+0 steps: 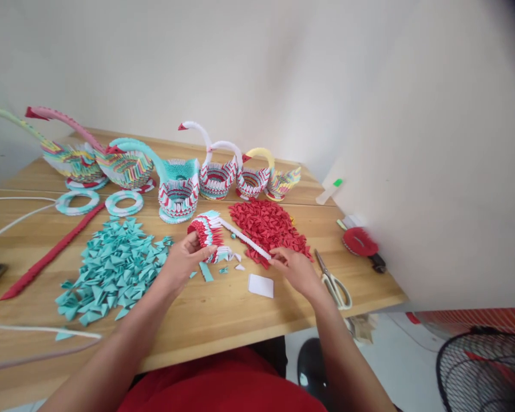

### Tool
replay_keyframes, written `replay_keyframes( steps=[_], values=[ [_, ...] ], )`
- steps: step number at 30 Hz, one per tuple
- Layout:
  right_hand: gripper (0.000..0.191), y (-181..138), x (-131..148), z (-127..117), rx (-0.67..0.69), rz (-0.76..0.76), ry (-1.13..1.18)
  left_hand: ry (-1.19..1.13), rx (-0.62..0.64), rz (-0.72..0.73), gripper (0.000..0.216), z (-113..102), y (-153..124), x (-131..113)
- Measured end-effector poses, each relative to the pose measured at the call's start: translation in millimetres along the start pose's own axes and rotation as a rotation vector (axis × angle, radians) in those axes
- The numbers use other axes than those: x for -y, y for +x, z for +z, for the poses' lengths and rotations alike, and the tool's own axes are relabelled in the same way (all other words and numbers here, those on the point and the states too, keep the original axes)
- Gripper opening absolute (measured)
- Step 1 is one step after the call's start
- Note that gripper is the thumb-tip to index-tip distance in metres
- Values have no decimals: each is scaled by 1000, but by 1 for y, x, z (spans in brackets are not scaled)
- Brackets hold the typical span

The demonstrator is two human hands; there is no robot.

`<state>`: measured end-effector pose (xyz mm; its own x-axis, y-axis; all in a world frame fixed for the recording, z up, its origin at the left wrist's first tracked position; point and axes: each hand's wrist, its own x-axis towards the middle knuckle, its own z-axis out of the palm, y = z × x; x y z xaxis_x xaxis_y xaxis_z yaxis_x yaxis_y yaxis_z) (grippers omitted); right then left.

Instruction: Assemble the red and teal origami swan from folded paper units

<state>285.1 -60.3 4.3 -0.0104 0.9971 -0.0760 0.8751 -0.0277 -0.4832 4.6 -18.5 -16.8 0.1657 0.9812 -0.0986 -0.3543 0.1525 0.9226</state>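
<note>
My left hand [189, 257] grips a small paper swan body [209, 226] of red, white and teal folded pieces, tipped on its side above the table. From its upper rim a straight white paper neck [244, 237] slants down to the right. The fingers of my right hand [289, 266] are closed on the far end of that neck. Just behind the neck lies a heap of red folded paper pieces [270, 226]. A few loose white and teal pieces [224, 269] lie below the swan body, and a small stack of white paper [261, 285] sits near my right hand.
A teal paper pile [115, 269] spreads at left beside a long red paper strip [54, 252]. Finished swans [178, 194] stand along the back with two paper rings [124, 203]. Scissors [335, 283] and a red tape dispenser [360, 242] lie at right.
</note>
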Motion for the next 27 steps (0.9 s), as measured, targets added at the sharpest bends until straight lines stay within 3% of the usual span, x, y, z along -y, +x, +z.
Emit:
replay_keyframes(
  steps=[6,17,22,27],
  values=[
    [26,2,2,20,-38,-40,-24,-6,6,-18,56,1,0,1],
    [31,13,5,34,-122,-33,-147,-101,18,-67,53,1,-1,-4],
    [23,13,9,36,-159,-8,-208,-194,23,-126,49,3,-3,-8],
    [35,7,0,23,-161,-80,-271,-202,29,-139,50,3,-3,-9]
  ],
)
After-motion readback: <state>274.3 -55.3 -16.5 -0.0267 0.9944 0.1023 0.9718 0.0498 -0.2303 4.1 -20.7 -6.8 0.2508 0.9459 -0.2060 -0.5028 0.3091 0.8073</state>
